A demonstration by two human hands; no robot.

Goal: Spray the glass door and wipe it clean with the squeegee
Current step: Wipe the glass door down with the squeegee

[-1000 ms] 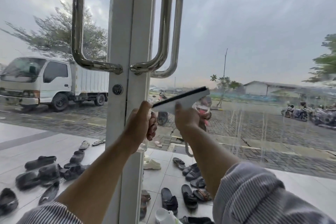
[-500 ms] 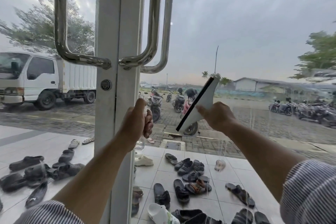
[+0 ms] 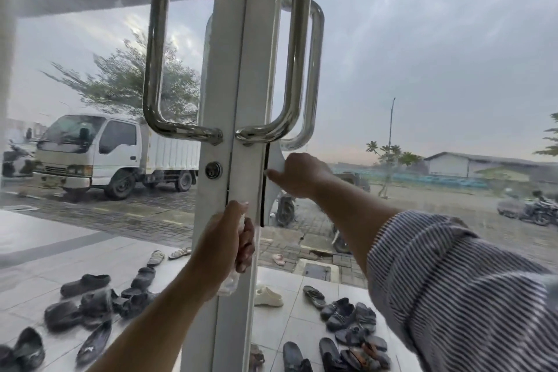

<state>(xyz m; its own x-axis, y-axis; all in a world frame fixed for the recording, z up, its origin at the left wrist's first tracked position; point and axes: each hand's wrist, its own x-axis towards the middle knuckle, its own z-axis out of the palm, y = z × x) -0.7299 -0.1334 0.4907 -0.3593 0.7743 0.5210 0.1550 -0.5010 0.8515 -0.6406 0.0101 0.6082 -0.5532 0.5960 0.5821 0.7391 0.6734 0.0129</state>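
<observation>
Squeegee [image 3: 275,161] stands upright on the glass [image 3: 422,84], blade beside the frame [image 3: 241,84], gripped by the right hand [image 3: 299,175], probably to start a sideways stroke; left hand [image 3: 226,241] clasps the bottle [image 3: 228,282] lower, clear.

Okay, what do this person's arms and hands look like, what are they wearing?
The left hand and right hand are bare, with no gloves or watch visible. The right arm wears a shirt sleeve of fine dark and white stripes, pushed up past the forearm. The left forearm is uncovered as far as the frame shows.
</observation>
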